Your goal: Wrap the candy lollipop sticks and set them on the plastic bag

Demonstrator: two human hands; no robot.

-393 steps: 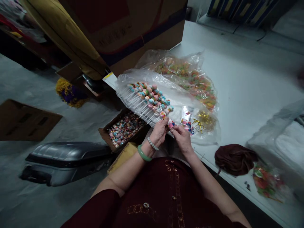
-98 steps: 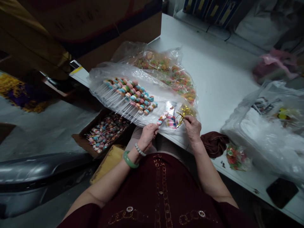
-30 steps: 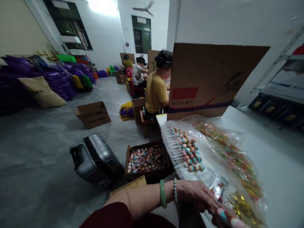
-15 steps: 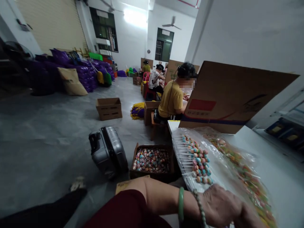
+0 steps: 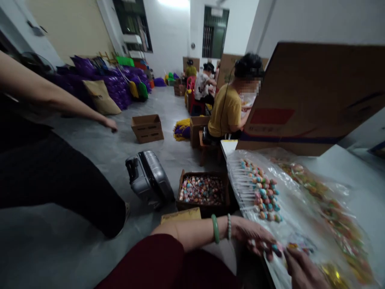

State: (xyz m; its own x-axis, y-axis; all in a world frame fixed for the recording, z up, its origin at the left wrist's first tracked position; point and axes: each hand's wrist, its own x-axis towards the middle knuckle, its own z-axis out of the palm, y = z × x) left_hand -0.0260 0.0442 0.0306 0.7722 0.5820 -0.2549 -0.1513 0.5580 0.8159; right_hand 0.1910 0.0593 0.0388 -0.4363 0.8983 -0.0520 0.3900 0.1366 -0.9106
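My left hand (image 5: 251, 233), with a green bangle and a beaded bracelet at its wrist, is closed round several candy sticks (image 5: 272, 249) with pink and blue balls. Its fingers partly hide them. Touching or almost touching their end is my right hand (image 5: 303, 267), its fingers pressed together; what they pinch cannot be made out. Just beyond my left hand, rows of candy sticks (image 5: 264, 192) with white sticks lie on clear plastic on the white table (image 5: 333, 164). A small printed wrapper (image 5: 300, 243) lies near the right hand.
Below the table's left edge stands a box of loose candies (image 5: 201, 190), beside a grey suitcase (image 5: 150, 176). Bagged candies (image 5: 333, 212) lie to the right. A cardboard sheet (image 5: 315, 96) stands behind. A person (image 5: 60, 160) is at the left; a co-worker (image 5: 225, 108) sits ahead.
A person has come into view at the left. My left hand has drawn back leftward, and the candies in it now show. My right hand has come into clearer view.
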